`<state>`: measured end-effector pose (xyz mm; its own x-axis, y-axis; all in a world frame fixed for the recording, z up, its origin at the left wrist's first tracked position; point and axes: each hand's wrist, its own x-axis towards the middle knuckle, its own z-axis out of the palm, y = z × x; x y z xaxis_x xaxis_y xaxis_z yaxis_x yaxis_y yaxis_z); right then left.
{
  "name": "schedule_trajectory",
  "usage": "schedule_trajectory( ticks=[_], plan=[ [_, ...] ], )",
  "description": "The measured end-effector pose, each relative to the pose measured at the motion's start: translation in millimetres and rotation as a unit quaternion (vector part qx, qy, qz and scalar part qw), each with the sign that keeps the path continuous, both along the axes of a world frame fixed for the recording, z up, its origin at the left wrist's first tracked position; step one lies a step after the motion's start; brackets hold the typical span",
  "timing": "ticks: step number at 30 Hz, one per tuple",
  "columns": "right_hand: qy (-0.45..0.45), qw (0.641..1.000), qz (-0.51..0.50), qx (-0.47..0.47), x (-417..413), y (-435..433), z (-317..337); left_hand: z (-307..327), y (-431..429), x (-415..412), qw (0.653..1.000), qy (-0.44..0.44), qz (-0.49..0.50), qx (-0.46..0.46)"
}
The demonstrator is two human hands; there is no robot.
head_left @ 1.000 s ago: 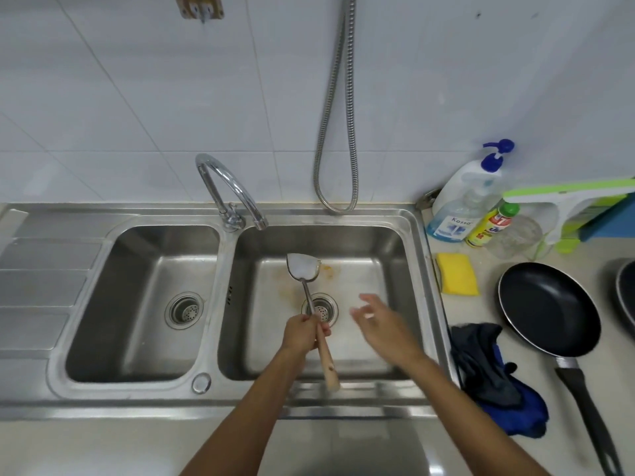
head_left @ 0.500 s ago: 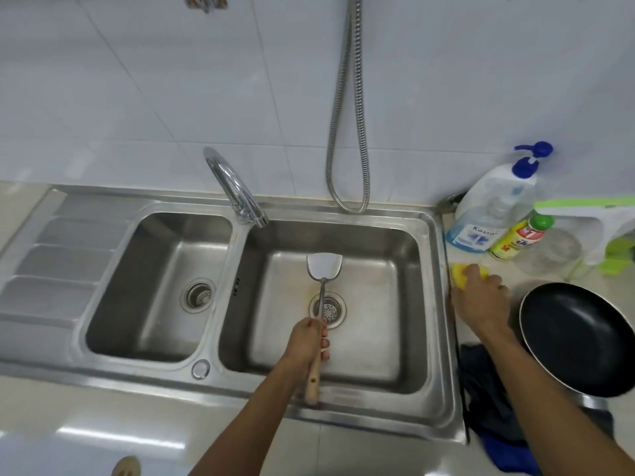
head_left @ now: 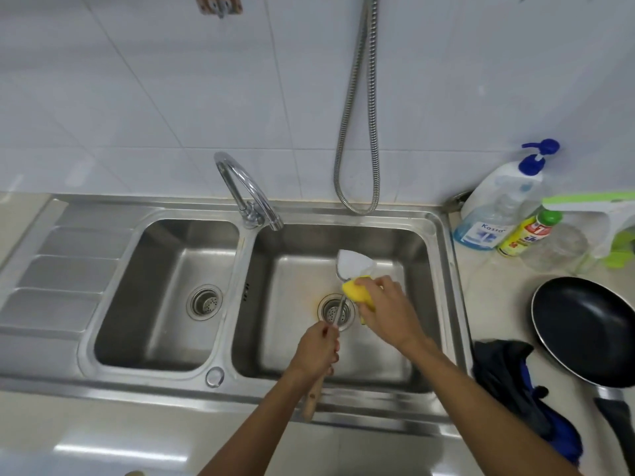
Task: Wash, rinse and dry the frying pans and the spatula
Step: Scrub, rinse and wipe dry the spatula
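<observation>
My left hand (head_left: 318, 348) is wrapped round the spatula (head_left: 351, 264) where the steel shank meets the wooden handle. Its fingers (head_left: 332, 341) are clamped tight on it, back of the hand up. The wooden end sticks out under my wrist and crosses the front rim of the sink (head_left: 446, 269). From my grip the spatula slants up and away from me over the right basin, passing above the drain (head_left: 335, 309). The blade is raised toward the basin's back wall and is a little blurred.

My right hand (head_left: 386, 312) comes in from the right, forearm crossing the basin's front right corner and wrist bent down. Its fingers (head_left: 374, 285) are curled over a yellow sponge (head_left: 357, 293) and clamped on it. The sponge is pressed against the spatula's neck just below the blade. My two hands are near each other but apart.

On the bench (head_left: 494, 297) right of the sink sits a black pan (head_left: 584, 328), open side up, handle toward me. A dark and blue cloth (head_left: 508, 372) is heaped between the pan and the sink's edge. Behind them, by the wall, stand a pump bottle (head_left: 498, 207) and a small yellow bottle (head_left: 525, 231).
</observation>
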<state>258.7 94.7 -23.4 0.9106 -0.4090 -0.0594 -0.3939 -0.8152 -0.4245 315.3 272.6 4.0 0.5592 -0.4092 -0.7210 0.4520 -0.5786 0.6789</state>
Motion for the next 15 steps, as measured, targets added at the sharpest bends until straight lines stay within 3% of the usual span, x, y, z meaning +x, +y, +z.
schedule_trajectory(
  ticks=[7, 12, 15],
  plan=[
    [0.055, 0.996, 0.010, -0.067, 56.8, 3.3, -23.4, 10.0, 46.0, 3.1, 0.996, -0.049, -0.072, -0.034],
    [0.039, 0.994, -0.090, -0.042, 76.6, -11.6, -26.4, 17.5, 64.2, 9.9, 0.994, -0.057, -0.077, -0.046],
    [0.061, 0.994, 0.055, -0.072, 75.4, 15.5, -30.8, 17.3, 68.6, 17.6, 0.992, -0.073, -0.093, -0.036]
  ],
)
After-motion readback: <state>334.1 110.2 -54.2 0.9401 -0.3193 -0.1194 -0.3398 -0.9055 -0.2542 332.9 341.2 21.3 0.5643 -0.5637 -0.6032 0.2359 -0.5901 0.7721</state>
